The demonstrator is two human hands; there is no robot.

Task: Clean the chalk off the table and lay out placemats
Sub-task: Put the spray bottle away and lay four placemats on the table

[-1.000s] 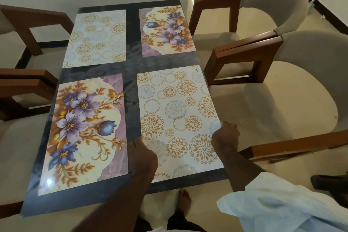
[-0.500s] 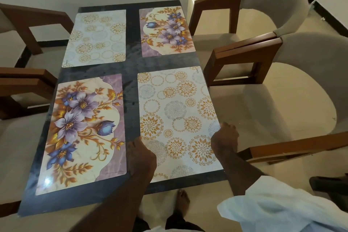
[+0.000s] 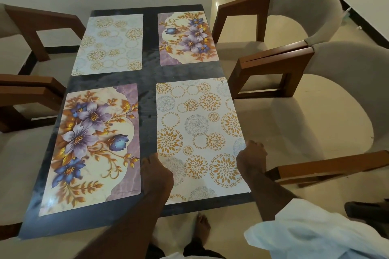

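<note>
Four placemats lie flat on the dark table (image 3: pixel 147 73). The near right one, white with gold circle patterns (image 3: pixel 197 130), has my left hand (image 3: pixel 156 172) on its left edge and my right hand (image 3: pixel 251 159) on its right edge, fingers curled over the mat. A floral purple placemat (image 3: pixel 90 145) lies at near left. At far left is another circle-pattern placemat (image 3: pixel 109 43), at far right a second floral placemat (image 3: pixel 187 37). No chalk shows on the dark surface.
Wooden chairs with beige cushions flank the table: two on the right (image 3: pixel 315 94) and two on the left (image 3: pixel 25 90). A white cloth (image 3: pixel 315 237) hangs over my right forearm. My bare foot (image 3: pixel 202 227) stands on the tiled floor below the table's near edge.
Both hands stay on the near right placemat; it has shifted only slightly. The view has moved a little.
</note>
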